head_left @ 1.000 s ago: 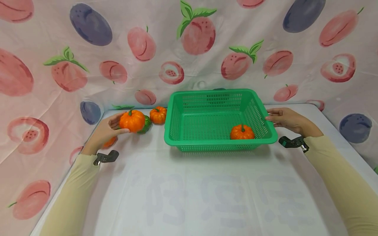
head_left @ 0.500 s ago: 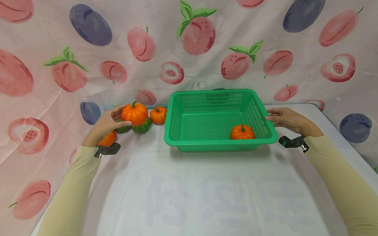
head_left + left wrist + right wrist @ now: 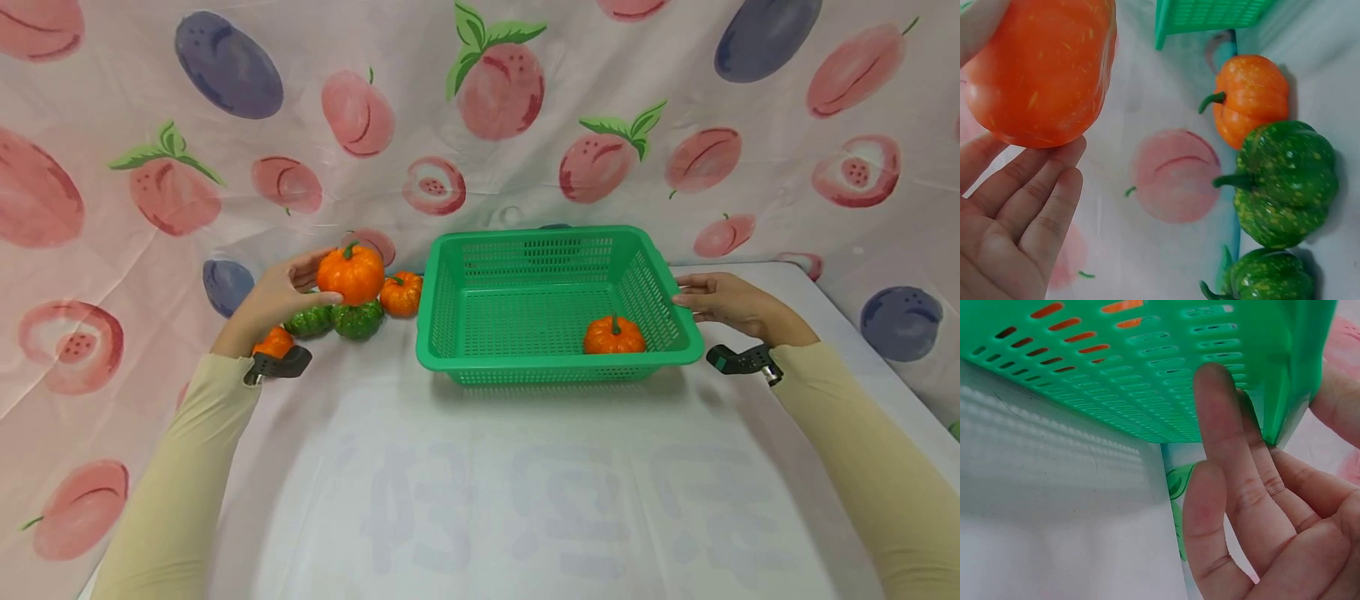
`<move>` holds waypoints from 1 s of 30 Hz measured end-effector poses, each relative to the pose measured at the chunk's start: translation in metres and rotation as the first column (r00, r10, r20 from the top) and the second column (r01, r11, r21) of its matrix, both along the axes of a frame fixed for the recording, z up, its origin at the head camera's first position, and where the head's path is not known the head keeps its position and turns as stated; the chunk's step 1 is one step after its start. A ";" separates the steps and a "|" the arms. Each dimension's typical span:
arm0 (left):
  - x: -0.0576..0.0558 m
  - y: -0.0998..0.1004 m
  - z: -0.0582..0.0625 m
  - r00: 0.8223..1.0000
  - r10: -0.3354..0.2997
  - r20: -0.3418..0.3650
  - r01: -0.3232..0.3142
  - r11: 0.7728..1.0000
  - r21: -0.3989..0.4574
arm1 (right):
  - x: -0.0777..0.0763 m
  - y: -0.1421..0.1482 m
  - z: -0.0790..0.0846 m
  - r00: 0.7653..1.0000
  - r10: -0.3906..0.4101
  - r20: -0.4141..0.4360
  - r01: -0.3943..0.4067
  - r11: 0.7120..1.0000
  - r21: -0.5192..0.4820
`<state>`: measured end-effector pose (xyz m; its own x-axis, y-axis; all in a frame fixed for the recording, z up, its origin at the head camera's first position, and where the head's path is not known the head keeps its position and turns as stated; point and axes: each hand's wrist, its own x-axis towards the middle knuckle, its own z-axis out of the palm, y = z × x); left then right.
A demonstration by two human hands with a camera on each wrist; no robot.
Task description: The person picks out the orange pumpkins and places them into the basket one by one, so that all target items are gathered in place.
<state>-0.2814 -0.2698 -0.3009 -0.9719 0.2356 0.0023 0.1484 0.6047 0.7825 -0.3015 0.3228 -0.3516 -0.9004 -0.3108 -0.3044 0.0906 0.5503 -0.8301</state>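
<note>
A person's left arm (image 3: 172, 492) and right arm (image 3: 870, 467) reach forward, well apart. The left hand (image 3: 276, 298) is raised in a grip; the right hand (image 3: 735, 307), turned inward, grips too, little finger (image 3: 1205, 512) apart.

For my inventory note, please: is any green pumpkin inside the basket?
No, in the head view the basket holds one orange pumpkin, and both green pumpkins lie outside it.

I see the left hand (image 3: 1019, 222) holding an orange pumpkin (image 3: 1047, 72) between thumb (image 3: 975, 28) and fingertips (image 3: 1072, 151), while on the bench (image 3: 1341, 81) a row runs rightward from two green pumpkins (image 3: 1288, 184) to a second orange pumpkin (image 3: 1252, 94) near the green basket (image 3: 1210, 14).
</note>
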 end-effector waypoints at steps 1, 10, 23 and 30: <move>-0.001 0.001 0.001 1.000 -0.002 -0.002 0.002 1.000 0.000 | 0.000 0.000 0.000 1.000 0.002 0.000 -0.002 1.000 -0.001; -0.009 0.017 0.009 0.997 -0.043 -0.060 0.044 0.999 0.013 | -0.001 0.001 0.000 1.000 0.007 0.003 -0.007 1.000 -0.002; -0.021 0.047 0.014 0.989 -0.105 -0.100 0.114 0.990 0.081 | 0.000 0.000 0.001 1.000 0.004 0.013 -0.004 1.000 -0.031; -0.024 0.065 0.012 0.980 -0.157 -0.126 0.171 0.978 0.116 | 0.001 0.000 0.003 1.000 0.017 0.018 -0.016 0.998 -0.053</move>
